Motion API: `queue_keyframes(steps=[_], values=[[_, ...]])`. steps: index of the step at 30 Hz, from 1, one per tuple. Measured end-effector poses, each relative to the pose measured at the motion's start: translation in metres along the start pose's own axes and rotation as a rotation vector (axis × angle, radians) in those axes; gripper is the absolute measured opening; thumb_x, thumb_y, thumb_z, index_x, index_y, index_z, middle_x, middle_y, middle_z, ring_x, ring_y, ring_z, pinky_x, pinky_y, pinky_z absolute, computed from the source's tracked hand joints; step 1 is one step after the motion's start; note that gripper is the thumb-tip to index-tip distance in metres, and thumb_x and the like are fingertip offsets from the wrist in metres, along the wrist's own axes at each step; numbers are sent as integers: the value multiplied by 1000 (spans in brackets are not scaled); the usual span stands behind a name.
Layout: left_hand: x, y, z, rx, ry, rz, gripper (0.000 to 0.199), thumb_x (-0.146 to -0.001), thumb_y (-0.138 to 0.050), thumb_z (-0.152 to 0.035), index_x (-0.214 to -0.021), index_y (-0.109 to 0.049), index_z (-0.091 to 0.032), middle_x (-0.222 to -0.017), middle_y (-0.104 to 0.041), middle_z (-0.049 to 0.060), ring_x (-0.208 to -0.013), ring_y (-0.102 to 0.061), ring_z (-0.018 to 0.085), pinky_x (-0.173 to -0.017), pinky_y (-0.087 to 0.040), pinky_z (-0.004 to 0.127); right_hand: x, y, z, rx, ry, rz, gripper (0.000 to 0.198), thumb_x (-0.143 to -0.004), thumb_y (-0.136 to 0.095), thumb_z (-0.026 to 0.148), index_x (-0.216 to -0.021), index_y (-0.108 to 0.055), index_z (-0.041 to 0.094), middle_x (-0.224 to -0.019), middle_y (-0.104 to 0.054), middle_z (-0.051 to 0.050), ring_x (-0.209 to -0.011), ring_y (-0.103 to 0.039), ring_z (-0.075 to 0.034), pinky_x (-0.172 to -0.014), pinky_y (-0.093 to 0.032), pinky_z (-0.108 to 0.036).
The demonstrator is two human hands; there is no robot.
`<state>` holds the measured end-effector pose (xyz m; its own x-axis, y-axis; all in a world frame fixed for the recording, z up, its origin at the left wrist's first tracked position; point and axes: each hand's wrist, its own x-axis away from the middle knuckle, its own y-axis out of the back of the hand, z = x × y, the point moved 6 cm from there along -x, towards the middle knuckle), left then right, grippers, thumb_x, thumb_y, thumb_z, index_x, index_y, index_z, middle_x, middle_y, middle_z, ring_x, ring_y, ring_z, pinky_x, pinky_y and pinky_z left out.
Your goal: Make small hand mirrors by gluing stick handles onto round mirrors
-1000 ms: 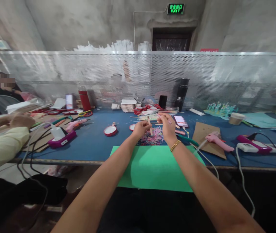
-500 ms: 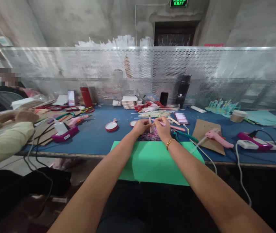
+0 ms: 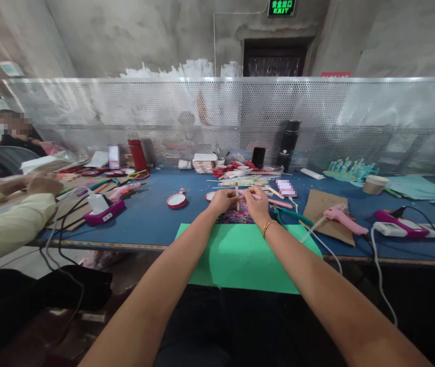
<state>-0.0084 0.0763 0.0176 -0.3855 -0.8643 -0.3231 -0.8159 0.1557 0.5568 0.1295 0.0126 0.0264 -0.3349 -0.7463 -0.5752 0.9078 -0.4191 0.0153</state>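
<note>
My left hand is closed, its fingertips pinching a flat wooden stick that stands nearly upright. In my right hand is a slim pink pen, its front end pointing left at the stick. Both hands are close together above a multicoloured pink and purple surface. Under my forearms a bright green sheet hangs over the table's front edge. Whether the pen's tip touches the stick is too small to tell.
On the blue table lie a round red-rimmed piece, thin sticks, green-handled pliers and a pink glue gun on cardboard. A black bottle stands behind. A co-worker's sleeve is at left.
The whole view has shifted slightly downward in the picture. My hands keep the stick and the pen in nearly the same place.
</note>
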Motion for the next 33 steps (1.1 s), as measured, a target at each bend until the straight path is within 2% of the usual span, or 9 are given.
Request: queue_keyframes(steps=[10,17,33], values=[[1,0,-2,14,12,4,51,-67,-64,-64,-57,-51,-16,-51,-43,-4,-51,-34,9,-50,-24,24,0,-1,1,3,13,3,18,-79,-54,34,-66,-54,23,-64,-65,2,-65,-58,-16,-66,-44,-29],[-2,0,4,7,-4,2,42,-69,-64,-56,-60,-56,-15,-54,-47,-3,-53,-36,10,-50,-25,23,-3,2,-9,-17,-29,-42,15,-78,-53,32,-66,-53,23,-63,-65,2,-66,-61,-17,-67,-46,-28],[0,0,3,21,20,2,45,-69,-64,-58,-58,-54,-16,-51,-44,-4,-50,-33,9,-50,-23,24,-2,-3,-3,-48,-3,14,18,-79,-54,34,-65,-55,23,-63,-66,2,-65,-61,-17,-66,-45,-28]])
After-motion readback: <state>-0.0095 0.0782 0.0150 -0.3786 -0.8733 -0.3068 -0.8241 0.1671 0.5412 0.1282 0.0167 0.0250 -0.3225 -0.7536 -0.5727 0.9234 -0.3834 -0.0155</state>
